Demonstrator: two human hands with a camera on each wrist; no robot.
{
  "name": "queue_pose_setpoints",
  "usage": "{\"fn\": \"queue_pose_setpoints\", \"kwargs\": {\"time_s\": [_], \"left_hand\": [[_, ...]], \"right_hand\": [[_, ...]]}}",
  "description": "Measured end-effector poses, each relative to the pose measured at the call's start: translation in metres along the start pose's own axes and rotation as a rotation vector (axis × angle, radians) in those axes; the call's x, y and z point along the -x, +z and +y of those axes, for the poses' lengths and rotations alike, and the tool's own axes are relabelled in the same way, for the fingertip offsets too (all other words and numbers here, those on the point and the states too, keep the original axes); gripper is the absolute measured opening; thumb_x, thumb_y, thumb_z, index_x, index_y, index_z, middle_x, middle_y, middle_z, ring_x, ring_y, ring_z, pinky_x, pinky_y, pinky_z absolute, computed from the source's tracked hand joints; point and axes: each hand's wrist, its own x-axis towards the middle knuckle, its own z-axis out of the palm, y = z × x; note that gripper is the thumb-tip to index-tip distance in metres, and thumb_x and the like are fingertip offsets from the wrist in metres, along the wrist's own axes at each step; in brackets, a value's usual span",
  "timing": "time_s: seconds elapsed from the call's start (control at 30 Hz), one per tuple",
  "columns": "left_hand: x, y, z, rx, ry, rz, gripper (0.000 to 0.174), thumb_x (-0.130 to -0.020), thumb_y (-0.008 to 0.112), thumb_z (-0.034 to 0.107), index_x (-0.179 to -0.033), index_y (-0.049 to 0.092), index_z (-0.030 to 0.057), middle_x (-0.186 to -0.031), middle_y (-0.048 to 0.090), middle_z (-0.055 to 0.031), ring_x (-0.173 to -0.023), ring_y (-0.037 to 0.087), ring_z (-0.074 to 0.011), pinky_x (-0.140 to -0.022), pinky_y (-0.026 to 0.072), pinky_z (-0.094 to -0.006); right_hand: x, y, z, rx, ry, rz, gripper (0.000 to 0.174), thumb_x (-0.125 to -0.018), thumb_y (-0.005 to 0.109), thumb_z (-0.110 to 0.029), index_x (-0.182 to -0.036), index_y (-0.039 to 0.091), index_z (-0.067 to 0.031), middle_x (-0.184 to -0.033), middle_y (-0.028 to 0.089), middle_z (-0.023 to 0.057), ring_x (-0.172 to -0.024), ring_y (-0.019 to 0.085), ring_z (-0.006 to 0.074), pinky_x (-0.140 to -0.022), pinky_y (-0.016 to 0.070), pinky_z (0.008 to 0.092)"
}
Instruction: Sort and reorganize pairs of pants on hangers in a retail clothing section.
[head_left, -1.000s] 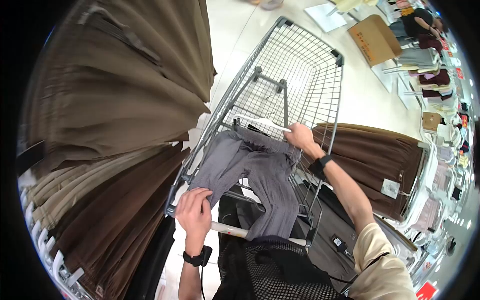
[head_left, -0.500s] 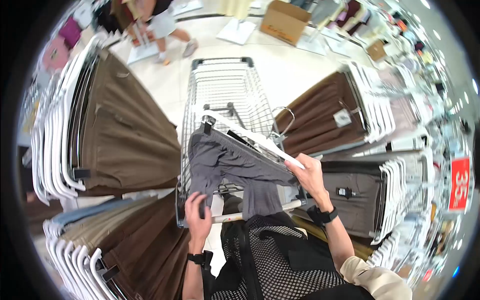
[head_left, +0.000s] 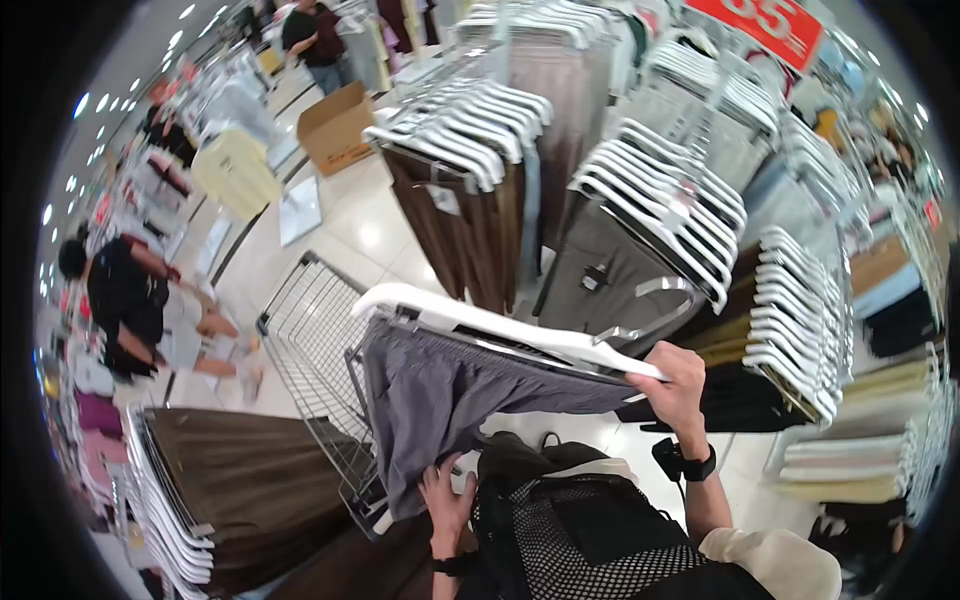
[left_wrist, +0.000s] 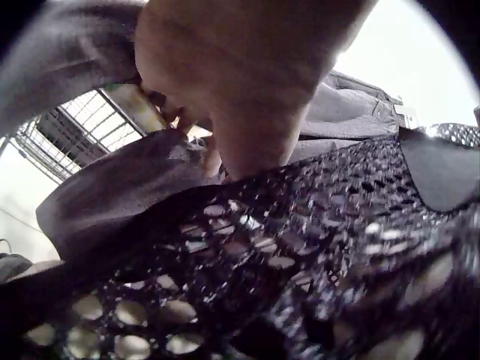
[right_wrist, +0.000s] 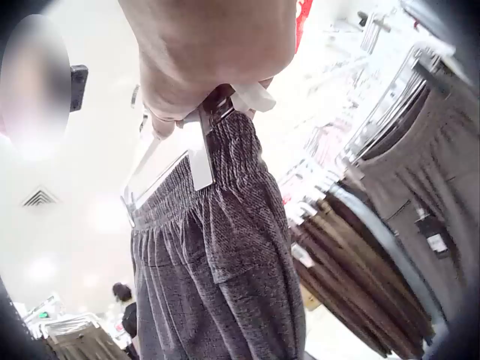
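Dark grey trousers with a gathered elastic waist hang from a white hanger with a metal hook, held up in front of the body. My right hand grips the hanger's right end; in the right wrist view, a clip sits on the waistband just below the fingers. Low on the left, my left hand touches a trouser leg, thumb apart from the fingers. The left wrist view shows this hand against grey cloth, its fingertips partly hidden.
Behind the trousers stands a wire shopping cart. Racks of brown trousers, grey trousers and other hung clothes surround me. A cardboard box sits on the floor at the back, and a person in black is at the left.
The view has swung right, away from the cart. My right hand has raised the hanger and trousers out of the cart, bringing them closer. The left hand stays at the trouser leg, off the cart handle.
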Motion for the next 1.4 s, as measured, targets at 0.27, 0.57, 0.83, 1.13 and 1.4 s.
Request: {"fn": "queue_pose_setpoints", "kwargs": {"time_s": [0.27, 0.57, 0.83, 1.13, 1.4], "left_hand": [[-0.005, 0.026, 0.028, 0.331, 0.114, -0.178, 0.029, -0.101, 0.065, 0.007, -0.128, 0.071, 0.0013, -0.117, 0.075, -0.0214, -0.115, 0.07, -0.04, -0.101, 0.0533, -0.0441], [0.001, -0.015, 0.026, 0.13, 0.082, 0.1, 0.038, -0.095, 0.064, -0.001, -0.133, 0.067, 0.0016, -0.139, 0.064, -0.023, -0.136, 0.055, -0.0431, -0.117, 0.0414, -0.049], [-0.001, -0.003, -0.14, 0.425, -0.338, -0.184, 0.049, -0.096, 0.073, 0.009, -0.142, 0.059, -0.0063, -0.131, 0.071, -0.0201, -0.122, 0.067, -0.0298, -0.109, 0.0505, -0.0402], [-0.045, 0.02, -0.175, 0.09, -0.238, -0.539, 0.036, -0.094, 0.074, 0.014, -0.126, 0.071, -0.0029, -0.095, 0.078, -0.0107, -0.089, 0.075, -0.0231, -0.082, 0.058, -0.0349], [-0.054, 0.003, -0.119, 0.236, -0.397, -0.619, 0.028, -0.093, 0.069, 0.01, -0.116, 0.077, -0.0033, -0.079, 0.076, -0.0091, -0.063, 0.073, -0.0148, -0.061, 0.0588, -0.0305]], "right_hand": [[0.039, -0.096, 0.052, 0.305, 0.161, 0.142, 0.036, -0.082, 0.092, -0.017, -0.072, 0.064, 0.0014, -0.063, 0.055, 0.0107, -0.052, 0.053, 0.0263, -0.051, 0.0394, 0.0388], [-0.018, -0.112, 0.123, 0.398, 0.041, 0.046, 0.038, -0.089, 0.086, -0.034, -0.077, 0.07, -0.002, -0.069, 0.062, 0.0124, -0.06, 0.062, 0.0344, -0.053, 0.0474, 0.0414], [-0.049, -0.113, 0.164, 0.429, 0.07, 0.027, 0.041, -0.092, 0.082, -0.039, -0.079, 0.072, -0.0014, -0.072, 0.066, 0.015, -0.067, 0.065, 0.0384, -0.059, 0.0509, 0.0444], [-0.024, -0.081, 0.174, 0.485, 0.114, 0.133, 0.026, -0.09, 0.08, -0.019, -0.11, 0.071, -0.0056, -0.104, 0.071, 0.0143, -0.097, 0.07, 0.0375, -0.085, 0.0553, 0.0474], [0.011, -0.008, 0.064, 0.23, -0.019, 0.147, 0.038, -0.083, 0.078, -0.008, -0.119, 0.066, -0.0069, -0.124, 0.065, 0.0157, -0.119, 0.062, 0.0385, -0.102, 0.0507, 0.0488]]}}
